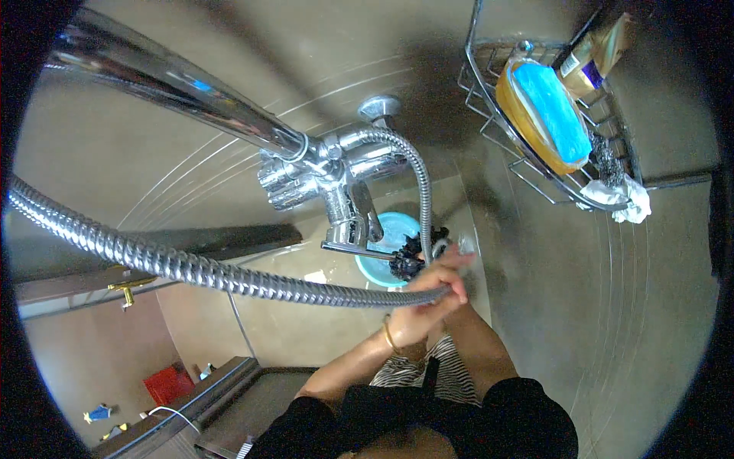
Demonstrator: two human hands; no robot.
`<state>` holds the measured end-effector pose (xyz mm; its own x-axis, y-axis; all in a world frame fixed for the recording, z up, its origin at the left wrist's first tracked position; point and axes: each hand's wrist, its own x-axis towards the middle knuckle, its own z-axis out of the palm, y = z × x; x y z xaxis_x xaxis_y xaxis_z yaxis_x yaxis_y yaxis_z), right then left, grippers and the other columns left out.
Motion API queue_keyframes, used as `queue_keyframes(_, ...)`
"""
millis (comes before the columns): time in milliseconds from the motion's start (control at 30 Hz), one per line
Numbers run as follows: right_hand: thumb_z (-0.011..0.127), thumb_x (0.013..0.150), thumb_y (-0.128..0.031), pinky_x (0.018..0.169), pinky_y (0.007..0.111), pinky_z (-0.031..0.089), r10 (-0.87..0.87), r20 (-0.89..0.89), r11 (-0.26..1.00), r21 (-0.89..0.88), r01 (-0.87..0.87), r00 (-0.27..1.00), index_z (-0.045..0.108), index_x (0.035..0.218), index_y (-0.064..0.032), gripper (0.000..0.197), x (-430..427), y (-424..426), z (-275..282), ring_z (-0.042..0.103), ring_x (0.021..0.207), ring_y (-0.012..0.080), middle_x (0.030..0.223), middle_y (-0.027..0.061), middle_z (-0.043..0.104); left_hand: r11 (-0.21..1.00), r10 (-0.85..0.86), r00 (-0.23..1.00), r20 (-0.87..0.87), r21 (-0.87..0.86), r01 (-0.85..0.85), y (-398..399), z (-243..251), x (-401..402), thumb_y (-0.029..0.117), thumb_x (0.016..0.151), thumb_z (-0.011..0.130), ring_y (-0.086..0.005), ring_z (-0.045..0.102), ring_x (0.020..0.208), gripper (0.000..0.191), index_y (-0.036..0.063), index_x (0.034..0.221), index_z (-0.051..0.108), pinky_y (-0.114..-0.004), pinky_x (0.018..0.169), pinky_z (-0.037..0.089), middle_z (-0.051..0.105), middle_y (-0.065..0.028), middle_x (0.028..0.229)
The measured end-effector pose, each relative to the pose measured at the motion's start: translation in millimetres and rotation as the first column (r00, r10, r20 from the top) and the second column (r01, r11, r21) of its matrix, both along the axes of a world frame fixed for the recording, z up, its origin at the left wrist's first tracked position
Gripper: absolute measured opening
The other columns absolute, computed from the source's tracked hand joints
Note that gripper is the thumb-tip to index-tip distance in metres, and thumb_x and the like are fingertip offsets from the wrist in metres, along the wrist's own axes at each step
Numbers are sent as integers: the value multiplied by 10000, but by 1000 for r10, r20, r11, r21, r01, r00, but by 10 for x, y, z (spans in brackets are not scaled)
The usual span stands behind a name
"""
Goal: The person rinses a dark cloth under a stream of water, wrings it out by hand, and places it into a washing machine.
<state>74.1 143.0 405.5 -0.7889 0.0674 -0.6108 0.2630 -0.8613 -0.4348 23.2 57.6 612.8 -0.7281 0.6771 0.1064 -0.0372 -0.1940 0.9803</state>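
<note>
My left hand [421, 318], with a gold-coloured bangle at its wrist, has its fingers curled around the ribbed metal shower hose [252, 290] at the bottom of its loop. Behind it is my right hand [459, 258], mostly hidden and blurred, so its grip is unclear. A bunched black item [408, 261] hangs just beyond the hands, by the end of the metal lever [358, 251] of a chrome shower mixer [344, 166]. Farther down, a light-blue basin [373, 269] stands on the floor, partly covered by the black item.
A wire corner shelf [487, 123] on the right holds a blue sponge [553, 112] in a yellowish dish, a tube and crumpled white material [631, 198]. A chrome riser pipe [189, 86] runs to the upper left. A brass tap [129, 292] projects at the left.
</note>
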Motion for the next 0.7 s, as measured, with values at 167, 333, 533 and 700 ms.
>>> queue_keyframes(167, 592, 798, -153, 811, 361, 509, 28, -24, 1000, -14, -28, 999, 463, 1197, -100, 423, -193, 257, 167, 561, 971, 208, 1055, 55, 560, 983, 42, 999, 29, 175, -47, 144, 578, -204, -5, 850, 512, -362, 380, 1261, 94, 60, 788, 483, -473, 1046, 257, 567, -157, 1161)
queue_keyframes(333, 589, 795, -137, 812, 362, 515, 84, -71, 996, -30, -87, 994, 453, 1212, -106, 439, -469, 361, -55, 573, 963, 219, 1068, 56, 559, 916, 54, 998, 27, 396, -60, 6, 997, -708, -73, 840, 477, -349, 481, 1160, 179, 59, 720, 466, -462, 955, 389, 624, -152, 977)
queue_keyframes(533, 583, 774, -90, 809, 370, 526, 55, -11, 998, -16, -56, 998, 480, 1190, -67, 429, -401, 328, 271, 603, 935, 231, 1047, 73, 586, 918, 394, 746, -537, 264, -295, -366, 1086, -1162, -5, 844, 536, -330, 553, 1052, 195, 46, 671, 463, -472, 949, 399, 647, -155, 889)
queue_keyframes(700, 548, 764, -23, 805, 377, 535, 21, 57, 1000, -14, -21, 998, 528, 1124, -12, 361, -453, 433, 902, 627, 916, 247, 1012, 111, 615, 891, 418, 590, -691, 183, -416, -838, 1085, -1252, -52, 797, 586, -312, 603, 965, 254, 49, 626, 427, -449, 895, 448, 648, -145, 824)
